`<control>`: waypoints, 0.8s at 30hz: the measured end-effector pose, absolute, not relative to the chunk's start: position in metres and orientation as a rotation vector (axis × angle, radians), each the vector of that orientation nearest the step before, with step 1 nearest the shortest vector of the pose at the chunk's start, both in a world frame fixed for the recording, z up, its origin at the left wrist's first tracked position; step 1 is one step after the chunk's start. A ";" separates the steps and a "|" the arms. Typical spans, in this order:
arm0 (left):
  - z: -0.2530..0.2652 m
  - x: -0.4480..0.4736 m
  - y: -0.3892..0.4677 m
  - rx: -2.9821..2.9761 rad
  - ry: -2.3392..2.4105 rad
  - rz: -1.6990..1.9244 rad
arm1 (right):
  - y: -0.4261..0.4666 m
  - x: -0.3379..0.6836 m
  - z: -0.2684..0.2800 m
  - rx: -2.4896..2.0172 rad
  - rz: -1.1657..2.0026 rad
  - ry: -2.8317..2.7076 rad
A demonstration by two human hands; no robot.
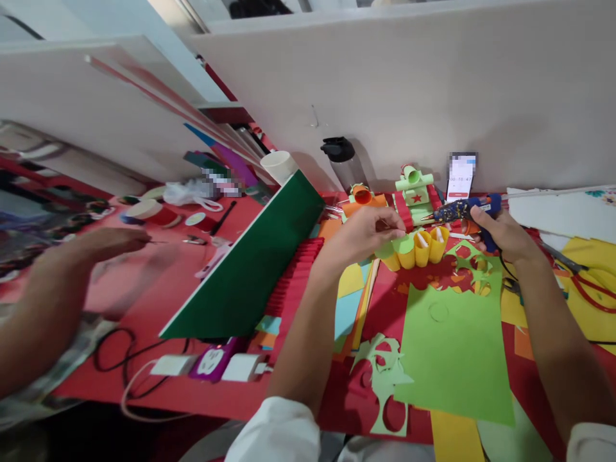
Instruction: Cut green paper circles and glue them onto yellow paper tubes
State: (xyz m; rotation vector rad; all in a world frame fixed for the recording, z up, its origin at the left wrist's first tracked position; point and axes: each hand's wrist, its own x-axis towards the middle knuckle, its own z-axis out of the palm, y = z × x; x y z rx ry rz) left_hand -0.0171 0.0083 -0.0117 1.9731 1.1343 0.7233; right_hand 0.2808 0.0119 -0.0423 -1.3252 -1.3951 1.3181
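In my right hand (503, 234) is a blue hot glue gun (459, 210), its nozzle pointing left. Beneath the nozzle stands a row of yellow paper tubes (421, 250). White pieces show in the tubes on the right, and light green paper discs (403, 245) top those on the left. My left hand (368, 231) is at the left end of this row with its fingers curled together; what they pinch is too small to make out. Just behind stands a light green paper model (414, 196) with a red star, next to an orange paper roll (363, 200).
A green sheet (457, 346) and cut-out scraps (385, 378) lie in front. Red-handled scissors (584, 282) rest at right. A phone (462, 176) and bottle (344, 160) stand behind. Left of a dark green board (250, 269) is another person's arm (62, 282). A power adapter (216, 359) lies near the edge.
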 end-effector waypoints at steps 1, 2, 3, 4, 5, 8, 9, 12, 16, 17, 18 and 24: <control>-0.013 -0.016 0.009 1.989 1.141 0.720 | 0.014 0.281 -0.044 -1.325 1.311 -1.394; -0.014 -0.015 0.009 2.000 1.148 0.714 | 0.015 0.281 -0.046 -1.328 1.307 -1.395; -0.015 -0.015 0.009 2.010 1.154 0.706 | 0.016 0.282 -0.047 -1.332 1.306 -1.397; -0.016 -0.014 0.009 2.019 1.159 0.697 | 0.017 0.282 -0.048 -1.334 1.306 -1.400; -0.016 -0.014 0.009 2.027 1.168 0.692 | 0.017 0.282 -0.049 -1.331 1.307 -1.402; -0.017 -0.012 0.008 2.055 1.244 0.671 | 0.017 0.282 -0.049 -1.324 1.329 -1.396; -0.018 -0.012 0.008 2.070 1.281 0.659 | 0.017 0.282 -0.049 -1.328 1.338 -1.384; -0.020 -0.010 0.007 2.132 1.366 0.625 | 0.017 0.281 -0.049 -1.347 1.347 -1.354; -0.022 -0.012 0.010 2.233 1.385 0.648 | 0.017 0.281 -0.048 -1.346 1.341 -1.361; -0.022 -0.013 0.010 2.250 1.382 0.663 | 0.017 0.281 -0.048 -1.343 1.347 -1.357; -0.021 -0.016 0.011 2.257 1.378 0.677 | 0.017 0.281 -0.049 -1.337 1.355 -1.350; -0.011 -0.030 0.013 2.126 1.272 0.582 | 0.019 0.280 -0.054 -1.302 1.387 -1.327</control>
